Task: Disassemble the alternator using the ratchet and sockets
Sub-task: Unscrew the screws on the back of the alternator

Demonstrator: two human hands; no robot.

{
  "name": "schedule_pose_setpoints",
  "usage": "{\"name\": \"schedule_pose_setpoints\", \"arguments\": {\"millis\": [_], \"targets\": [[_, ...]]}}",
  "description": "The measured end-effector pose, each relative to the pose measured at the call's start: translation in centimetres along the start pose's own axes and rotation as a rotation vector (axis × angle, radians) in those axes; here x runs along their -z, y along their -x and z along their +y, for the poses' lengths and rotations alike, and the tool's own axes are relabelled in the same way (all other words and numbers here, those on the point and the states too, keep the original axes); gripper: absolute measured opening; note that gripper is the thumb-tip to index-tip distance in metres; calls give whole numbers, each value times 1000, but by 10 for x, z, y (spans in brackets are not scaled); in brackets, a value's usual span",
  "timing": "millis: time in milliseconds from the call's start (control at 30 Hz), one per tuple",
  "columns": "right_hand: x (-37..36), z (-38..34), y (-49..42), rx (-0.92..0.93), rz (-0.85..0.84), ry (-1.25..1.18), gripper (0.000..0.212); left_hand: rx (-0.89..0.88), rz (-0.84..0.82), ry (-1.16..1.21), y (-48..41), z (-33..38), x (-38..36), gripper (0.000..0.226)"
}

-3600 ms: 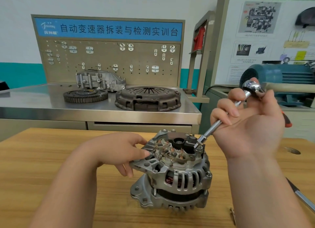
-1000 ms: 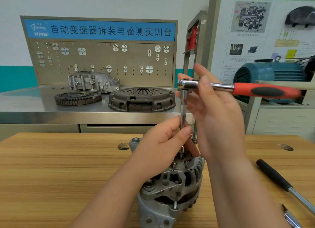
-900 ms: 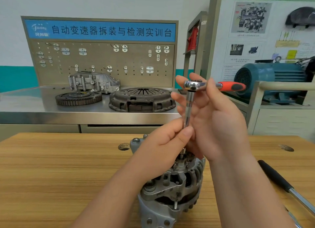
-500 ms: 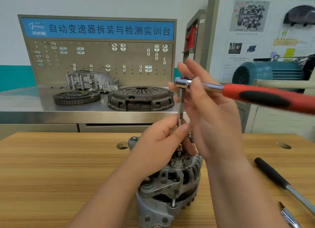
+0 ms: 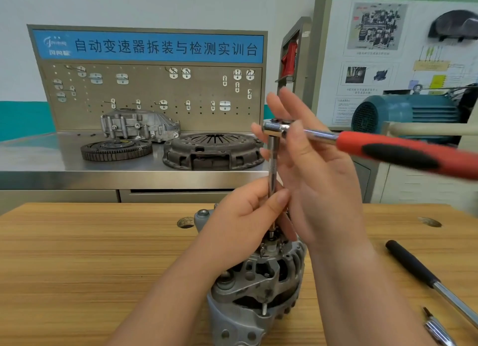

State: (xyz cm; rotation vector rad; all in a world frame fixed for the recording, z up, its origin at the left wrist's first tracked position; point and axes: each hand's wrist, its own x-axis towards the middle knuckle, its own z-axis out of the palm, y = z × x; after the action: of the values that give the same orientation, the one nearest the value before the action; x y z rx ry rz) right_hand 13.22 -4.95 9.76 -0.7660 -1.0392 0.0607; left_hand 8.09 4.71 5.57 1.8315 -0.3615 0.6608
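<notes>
Pinching extension bar (image 5: pixel 272 164) just above alternator (image 5: pixel 258 288) — left hand (image 5: pixel 240 229), right hand (image 5: pixel 318 180) gripping ratchet head (image 5: pixel 275 129)

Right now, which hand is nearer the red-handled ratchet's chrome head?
Right. The right hand pinches the chrome ratchet head between thumb and fingers; the left hand is below it, pinching the steel extension bar just above the grey metal alternator.
</notes>
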Motion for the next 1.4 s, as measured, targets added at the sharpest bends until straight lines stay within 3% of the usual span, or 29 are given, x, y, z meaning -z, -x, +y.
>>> {"name": "schedule_pose_setpoints", "arguments": {"millis": [133,267,367,500,633,767,867,967,1067,1133,1267,1400], "targets": [[0,-2,1,-152,62,-144,43,-4,-34,-7,2,2,-1,22],[3,-2,1,-30,48,-24,21,-17,-17,-20,-1,3,-1,29],[5,-4,0,67,-68,102,26,-6,4,-3,-1,0,-2,17],[4,-2,-1,-35,-20,-48,21,3,1,8,0,-1,-1,20],[2,-2,1,-167,53,-169,45,-17,-19,-51,1,0,-1,34],[3,-2,0,-20,46,-16,21,3,-1,-47,-1,0,-1,21],[3,-3,0,44,-42,69,27,23,17,-35,-2,-2,-3,24],[2,-3,-1,-35,-18,-30,23,20,28,-27,0,-2,-2,21],[2,-5,0,-176,16,-140,46,17,12,-69,2,0,-1,44],[2,-6,1,-215,24,-143,48,-1,-1,-85,3,2,0,38],[5,-9,0,-70,-46,-30,23,10,7,-84,0,2,-1,24],[4,-10,0,-20,-95,42,31,14,17,-57,-1,2,-2,21]]}}
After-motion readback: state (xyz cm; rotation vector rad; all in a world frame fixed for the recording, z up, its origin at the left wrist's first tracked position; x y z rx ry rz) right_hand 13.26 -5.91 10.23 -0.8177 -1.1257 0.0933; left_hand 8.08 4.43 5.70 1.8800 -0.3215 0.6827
